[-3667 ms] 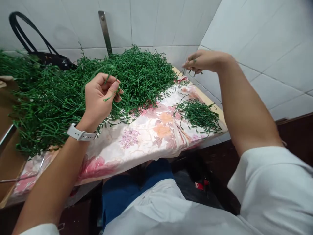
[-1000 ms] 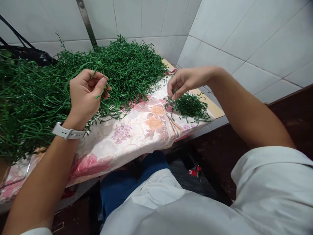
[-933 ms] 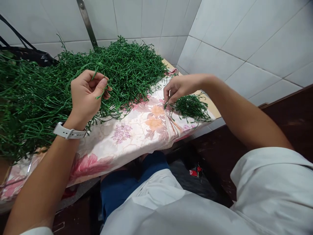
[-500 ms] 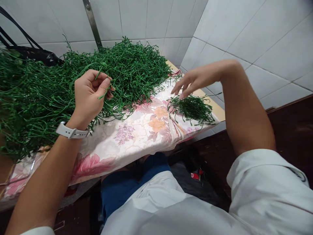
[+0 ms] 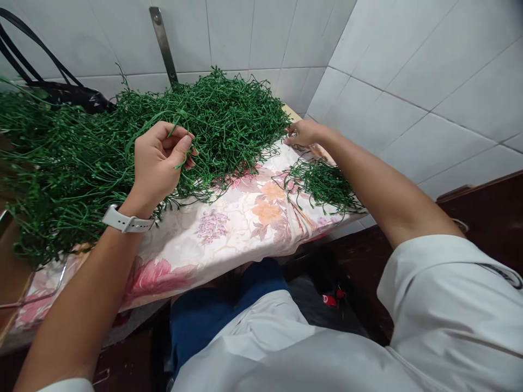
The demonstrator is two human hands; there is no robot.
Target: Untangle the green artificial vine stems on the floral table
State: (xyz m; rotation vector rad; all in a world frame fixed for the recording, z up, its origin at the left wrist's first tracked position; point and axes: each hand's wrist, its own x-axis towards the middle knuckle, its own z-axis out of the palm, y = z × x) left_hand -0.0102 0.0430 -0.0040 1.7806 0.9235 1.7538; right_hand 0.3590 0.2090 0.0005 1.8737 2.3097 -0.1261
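Large heap of thin green stems [image 5: 220, 125] on a floral cloth [image 5: 229, 239], spilling left past the cloth's edge. Left hand [image 5: 157, 163] above the heap's near side, fingers half curled, one stem [image 5: 176, 165] pinched between thumb and fingertips. Right hand [image 5: 302, 133] at the heap's right edge, fingers bunched against the stems; cannot tell if it holds any. Small pile of stems [image 5: 322, 185] apart, near right, below the right forearm. White watch [image 5: 125, 222] on left wrist. Black bag [image 5: 69, 92] far left, against tiled wall [image 5: 408, 109].
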